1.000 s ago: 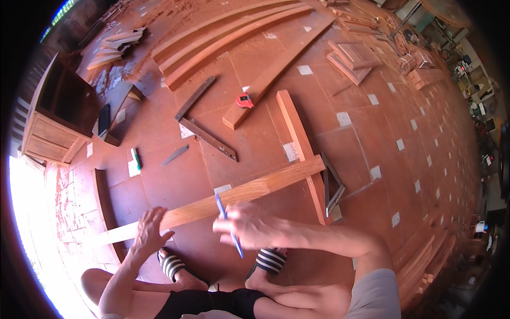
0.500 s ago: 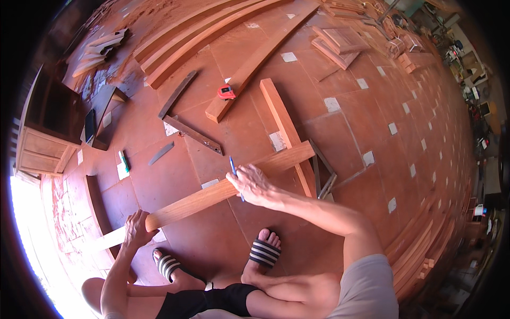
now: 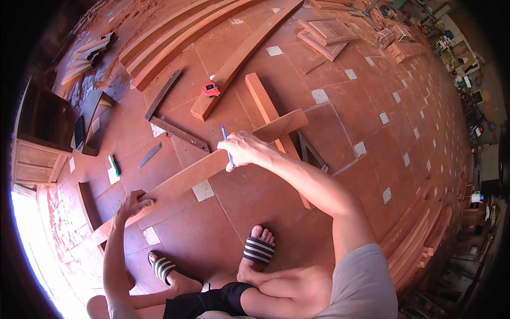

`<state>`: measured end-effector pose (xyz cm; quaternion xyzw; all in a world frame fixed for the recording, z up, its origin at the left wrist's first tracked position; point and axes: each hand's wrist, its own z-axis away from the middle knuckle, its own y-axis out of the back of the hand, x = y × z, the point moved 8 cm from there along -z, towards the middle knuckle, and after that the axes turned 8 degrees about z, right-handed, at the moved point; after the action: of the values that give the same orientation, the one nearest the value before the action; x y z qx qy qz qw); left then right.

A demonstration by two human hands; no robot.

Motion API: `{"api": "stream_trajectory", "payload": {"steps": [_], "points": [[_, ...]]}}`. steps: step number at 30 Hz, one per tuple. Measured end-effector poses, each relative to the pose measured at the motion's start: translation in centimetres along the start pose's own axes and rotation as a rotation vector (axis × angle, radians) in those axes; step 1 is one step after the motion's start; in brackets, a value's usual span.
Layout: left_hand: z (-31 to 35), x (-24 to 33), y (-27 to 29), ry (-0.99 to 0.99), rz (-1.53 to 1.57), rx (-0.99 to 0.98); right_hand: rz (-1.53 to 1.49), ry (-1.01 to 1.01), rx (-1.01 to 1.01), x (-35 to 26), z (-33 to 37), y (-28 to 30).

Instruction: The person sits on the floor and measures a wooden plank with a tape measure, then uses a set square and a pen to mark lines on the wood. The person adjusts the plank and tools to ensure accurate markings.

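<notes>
A long wooden plank crosses in front of me, rising from lower left to upper right. Its left part is gripped by my left hand, fingers curled over the edge. Farther along, my right hand is closed around the plank's upper edge, with a blue pen held among its fingers. Beyond that hand the plank passes over a wooden beam on the floor. A dark wooden piece is near its left end. Beside the beam sits a triangular square tool, partly hidden by my forearm.
A red tape measure rests by a long beam. Left of it are a dark, hinged-looking wooden angle, a blade-like strip and a green marker. Timber is stacked at far left and lower right. A cabinet stands left.
The plank has tilted, so more of its broad face shows, and it has shifted away from my feet. Both hands stay on it. The whole view has shifted slightly.
</notes>
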<state>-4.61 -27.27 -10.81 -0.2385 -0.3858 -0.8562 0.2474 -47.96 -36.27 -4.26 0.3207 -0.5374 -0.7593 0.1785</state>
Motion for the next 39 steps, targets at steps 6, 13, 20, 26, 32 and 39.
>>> {"api": "stream_trajectory", "payload": {"steps": [6,13,20,26,32,39], "points": [[-2.9,-2.1,-0.1,0.068,-0.064,-0.043,0.089,0.248,0.566,-8.2,3.8,-1.6],[1.4,1.6,1.3,-0.097,-0.091,0.443,0.015,0.369,0.434,-13.0,9.4,-4.3],[7.0,5.8,-0.4,-0.278,-0.295,0.908,0.152,0.075,0.534,-3.6,10.3,-0.5],[5.8,6.7,-2.8,-0.377,-0.406,0.722,0.355,-0.258,0.428,6.4,12.1,-0.5],[4.8,5.8,-3.2,-0.296,-0.373,0.706,0.412,-0.308,0.405,9.2,12.7,-1.4],[3.8,5.7,-1.8,-0.301,-0.301,0.595,0.436,-0.212,0.425,9.7,12.3,-0.4]]}}
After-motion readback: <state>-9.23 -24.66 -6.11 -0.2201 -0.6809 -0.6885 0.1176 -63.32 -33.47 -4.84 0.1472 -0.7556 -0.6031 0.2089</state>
